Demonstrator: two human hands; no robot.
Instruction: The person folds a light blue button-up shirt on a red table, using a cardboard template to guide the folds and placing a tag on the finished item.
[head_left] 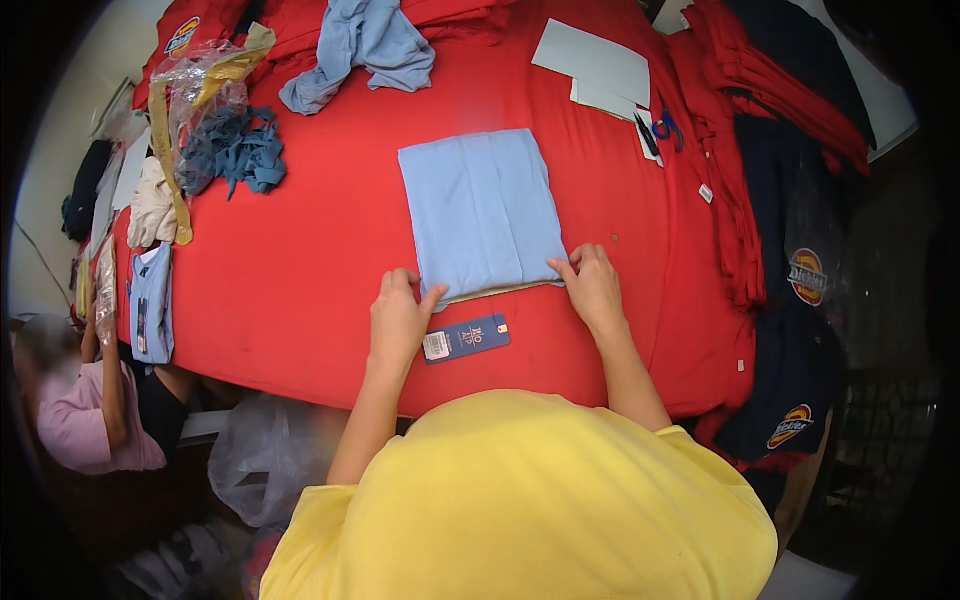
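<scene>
In front of me on the red cloth lies a light blue garment, folded into a flat rectangle. A thin beige edge shows beneath its near side; I cannot make out what it belongs to. My left hand pinches the near left corner between thumb and fingers. At the near right corner, my right hand does the same. Just below the garment, close to my left hand, a dark blue hang tag with a white label lies flat.
A crumpled light blue garment lies at the back. White sheets, blue-handled scissors and stacked red and navy clothes are right. Left are blue fabric strips, another folded garment and a seated person in pink.
</scene>
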